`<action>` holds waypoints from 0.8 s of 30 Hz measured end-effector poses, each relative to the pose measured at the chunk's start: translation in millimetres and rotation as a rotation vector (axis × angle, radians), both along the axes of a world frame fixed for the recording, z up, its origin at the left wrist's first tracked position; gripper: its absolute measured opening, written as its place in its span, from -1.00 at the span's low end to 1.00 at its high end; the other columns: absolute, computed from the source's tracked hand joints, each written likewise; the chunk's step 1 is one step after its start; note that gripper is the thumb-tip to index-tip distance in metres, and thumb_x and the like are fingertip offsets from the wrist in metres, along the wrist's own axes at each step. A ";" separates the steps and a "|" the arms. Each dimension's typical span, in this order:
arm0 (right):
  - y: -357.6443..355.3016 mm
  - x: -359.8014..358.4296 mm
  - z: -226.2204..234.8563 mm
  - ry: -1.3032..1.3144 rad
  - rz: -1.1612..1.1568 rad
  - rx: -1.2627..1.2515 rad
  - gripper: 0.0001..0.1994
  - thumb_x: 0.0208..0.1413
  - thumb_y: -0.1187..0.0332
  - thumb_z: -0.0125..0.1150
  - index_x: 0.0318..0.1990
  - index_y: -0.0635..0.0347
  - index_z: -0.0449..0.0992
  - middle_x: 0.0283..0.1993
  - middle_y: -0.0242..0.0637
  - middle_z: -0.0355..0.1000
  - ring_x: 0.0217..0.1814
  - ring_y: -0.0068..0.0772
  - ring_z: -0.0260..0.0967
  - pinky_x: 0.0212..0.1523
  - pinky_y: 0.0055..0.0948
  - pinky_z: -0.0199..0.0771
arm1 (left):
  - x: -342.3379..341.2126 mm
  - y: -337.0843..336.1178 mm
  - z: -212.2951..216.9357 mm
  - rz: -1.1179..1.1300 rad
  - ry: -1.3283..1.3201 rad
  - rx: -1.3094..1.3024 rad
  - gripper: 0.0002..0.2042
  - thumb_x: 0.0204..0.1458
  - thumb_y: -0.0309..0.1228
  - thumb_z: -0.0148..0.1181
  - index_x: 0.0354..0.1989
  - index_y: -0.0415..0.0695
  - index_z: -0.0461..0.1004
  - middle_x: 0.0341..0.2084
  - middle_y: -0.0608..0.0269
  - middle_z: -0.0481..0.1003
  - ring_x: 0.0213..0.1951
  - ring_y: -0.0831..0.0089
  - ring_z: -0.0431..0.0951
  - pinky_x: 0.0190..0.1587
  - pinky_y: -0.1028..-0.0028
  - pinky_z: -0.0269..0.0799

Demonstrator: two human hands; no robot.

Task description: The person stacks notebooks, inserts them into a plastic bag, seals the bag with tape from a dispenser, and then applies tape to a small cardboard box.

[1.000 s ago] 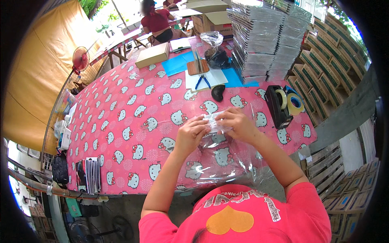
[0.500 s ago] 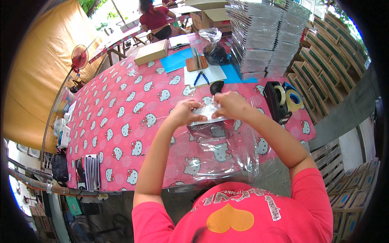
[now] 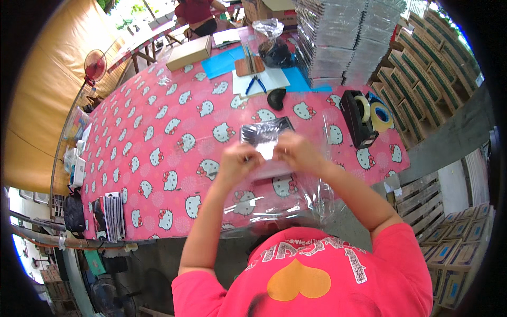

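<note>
A black-and-white notebook or booklet [image 3: 259, 131] lies on the table in front of me, with glossy clear plastic over it. My left hand [image 3: 240, 162] is at its near left side, fingers curled in and pinching the plastic. On the opposite side my right hand [image 3: 298, 153] is closed in the same way, its fingertips smeared by motion. Loose clear plastic film [image 3: 269, 208] spreads from the notebook toward my body and over the table's near edge. A black curved object [image 3: 276, 99] sits just beyond the notebook.
Blue-handled pliers [image 3: 256, 84] lie on white paper farther back. At right stands a black tape dispenser [image 3: 358, 119] with tape rolls. Tall stacks of wrapped spiral notebooks [image 3: 327, 47] rise behind. More notebooks [image 3: 112, 216] stand at the left edge. Another person [image 3: 198, 16] is far off.
Both hands have drawn nearer to me and apart from the notebook's far end, uncovering its dark top. The view has shifted slightly.
</note>
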State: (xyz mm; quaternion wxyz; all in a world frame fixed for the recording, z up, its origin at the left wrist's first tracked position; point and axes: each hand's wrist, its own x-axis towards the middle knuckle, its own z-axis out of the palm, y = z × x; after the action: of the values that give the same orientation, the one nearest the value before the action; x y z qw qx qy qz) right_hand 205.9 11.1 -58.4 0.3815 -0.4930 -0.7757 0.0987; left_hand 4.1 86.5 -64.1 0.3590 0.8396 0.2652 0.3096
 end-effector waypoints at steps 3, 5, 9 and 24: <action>-56.5 -14.2 -67.4 0.001 0.032 -0.137 -0.88 -0.15 0.38 0.24 -0.49 0.21 0.46 -0.46 -0.19 0.36 -0.32 -0.14 0.34 -0.33 -0.26 0.36 | -15.2 -65.5 -64.6 0.040 0.068 0.128 -0.94 -0.25 -0.46 0.29 -0.56 -0.13 0.55 -0.61 0.20 0.46 -0.46 0.26 0.44 -0.37 0.37 0.37; -67.1 -20.3 -86.7 0.038 0.003 -0.189 -0.88 -0.16 0.36 0.24 -0.50 0.19 0.46 -0.47 -0.21 0.36 -0.33 -0.15 0.34 -0.35 -0.26 0.36 | -15.7 -91.9 -83.7 0.131 0.089 0.118 -0.93 -0.24 -0.45 0.28 -0.54 -0.13 0.56 -0.60 0.20 0.47 -0.46 0.25 0.44 -0.38 0.35 0.38; -60.1 -21.8 -87.1 0.120 -0.134 -0.331 -0.79 -0.17 0.34 0.31 -0.48 0.22 0.40 -0.53 -0.19 0.36 -0.43 -0.11 0.35 -0.41 -0.22 0.34 | -6.0 -86.5 -79.8 0.345 0.314 -0.231 -0.71 -0.34 -0.36 0.38 -0.37 -0.15 0.54 -0.53 0.16 0.49 -0.44 0.21 0.45 -0.35 0.32 0.38; -115.3 284.9 -118.2 0.069 -1.190 -0.171 -0.68 -0.05 0.22 0.25 -0.28 0.34 0.51 -0.39 -0.19 0.47 -0.33 -0.36 0.39 -0.25 -0.38 0.36 | 2.1 -87.8 -116.6 0.529 -0.120 -0.611 -0.21 -0.38 -0.44 0.39 0.13 -0.38 0.17 -0.22 0.09 0.49 -0.25 0.44 0.50 -0.13 0.50 0.40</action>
State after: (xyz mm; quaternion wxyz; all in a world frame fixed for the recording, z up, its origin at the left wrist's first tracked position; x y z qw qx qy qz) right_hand 490.8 -104.2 -176.6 0.3554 -0.8679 -0.3429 -0.0539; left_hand 6.3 -1.3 -180.7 0.5148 0.5776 0.5302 0.3468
